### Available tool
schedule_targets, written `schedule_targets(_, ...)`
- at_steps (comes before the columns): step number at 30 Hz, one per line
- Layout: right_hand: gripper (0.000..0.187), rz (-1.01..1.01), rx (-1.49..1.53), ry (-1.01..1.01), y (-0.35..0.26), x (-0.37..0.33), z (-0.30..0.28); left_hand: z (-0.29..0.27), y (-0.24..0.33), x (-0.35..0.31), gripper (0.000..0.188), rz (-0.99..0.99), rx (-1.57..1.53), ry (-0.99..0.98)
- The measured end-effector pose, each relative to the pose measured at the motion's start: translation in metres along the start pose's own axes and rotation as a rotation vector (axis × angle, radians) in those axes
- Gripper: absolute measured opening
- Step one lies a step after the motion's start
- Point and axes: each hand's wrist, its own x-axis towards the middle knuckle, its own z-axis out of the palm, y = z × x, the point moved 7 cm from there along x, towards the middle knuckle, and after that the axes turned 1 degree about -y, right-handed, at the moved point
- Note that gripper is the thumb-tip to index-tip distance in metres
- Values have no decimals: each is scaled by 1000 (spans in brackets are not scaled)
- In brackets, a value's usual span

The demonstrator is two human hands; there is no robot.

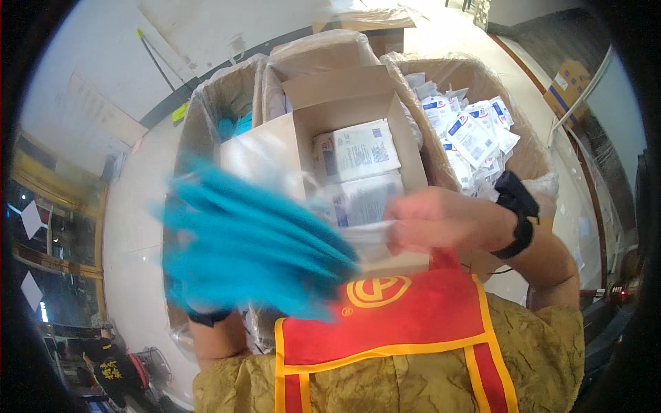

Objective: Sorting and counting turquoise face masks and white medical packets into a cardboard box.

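Observation:
A thick bundle of teal cloth, its layers fanned and smeared by motion, covers my left hand. Only my left wrist with a dark band shows below it, so the fingers are hidden; the bundle is held up over the boxes. My right hand, blurred, is closed with fingers pinched at the near side of an open cardboard box. Something whitish or see-through is by its fingertips, too blurred to name. Inside that box lie white printed packets in two stacks.
To the right, a plastic-lined carton holds a heap of loose white packets. Another lined carton at left has teal pieces in it. A broom leans on the wall. A person is at lower left.

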Motion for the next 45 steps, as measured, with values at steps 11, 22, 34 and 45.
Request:
schedule_targets(11,33,-13,-414,-111,-23,-57,2,17,4,-18,30,-264,930,-296)
schedule_targets(22,30,20,145,393,19,-65,-40,-117,-60,-101,36,-230,10,923)
schedule_targets(34,34,-332,460,296,17,72,-22,-27,-66,-15,40,171,-985,809)
schedule_targets(45,67,-93,748,29,35,99,30,-27,-74,10,67,192,-662,848)
